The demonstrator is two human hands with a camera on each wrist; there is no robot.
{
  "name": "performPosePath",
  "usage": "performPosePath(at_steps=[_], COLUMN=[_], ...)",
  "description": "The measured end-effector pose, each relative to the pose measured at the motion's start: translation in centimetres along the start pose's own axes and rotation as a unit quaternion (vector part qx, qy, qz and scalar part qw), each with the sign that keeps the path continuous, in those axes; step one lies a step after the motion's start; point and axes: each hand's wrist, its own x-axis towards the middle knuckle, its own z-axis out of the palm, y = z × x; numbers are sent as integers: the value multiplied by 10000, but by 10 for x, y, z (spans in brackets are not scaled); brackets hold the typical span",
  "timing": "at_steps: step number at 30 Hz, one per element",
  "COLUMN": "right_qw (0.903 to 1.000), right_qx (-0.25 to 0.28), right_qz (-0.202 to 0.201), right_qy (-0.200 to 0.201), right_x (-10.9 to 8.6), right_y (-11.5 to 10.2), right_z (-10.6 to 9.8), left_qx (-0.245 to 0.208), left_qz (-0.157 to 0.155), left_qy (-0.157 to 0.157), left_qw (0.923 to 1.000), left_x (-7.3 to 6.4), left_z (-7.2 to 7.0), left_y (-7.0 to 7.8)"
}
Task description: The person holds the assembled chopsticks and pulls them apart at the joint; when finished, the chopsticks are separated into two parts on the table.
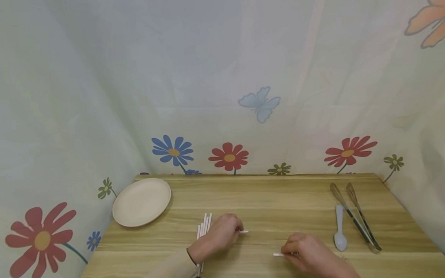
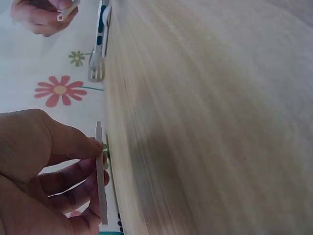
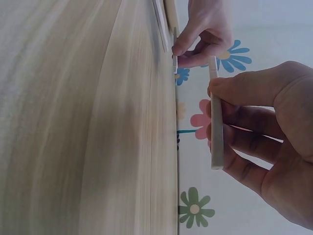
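Note:
My left hand pinches a short white square-edged stick between thumb and fingers. That stick has a narrower peg at one end, seen in the left wrist view. In my right hand is a second white square stick, pinched the same way. Its end looks hollow where it shows at the top of the left wrist view. The two hands are apart over the middle of the table. Several longer white sticks lie side by side just left of my left hand, partly hidden by its forearm.
A cream plate sits at the table's back left corner. Toward the right edge lie a pale spoon and metal tongs with dark grips. A curtain printed with flowers encloses the wooden table at the back and sides.

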Motion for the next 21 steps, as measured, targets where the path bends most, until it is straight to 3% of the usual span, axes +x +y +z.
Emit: performPosePath(at_steps=[21], right_qw=[9950], right_qx=[674], right_qz=[75], right_qy=[-730], right_x=[-11], right_y=[1], right_z=[2], left_qx=[197], left_qz=[119], left_qy=[-247], left_qw=[9994], left_x=[2], left_z=[10], left_y=[-1])
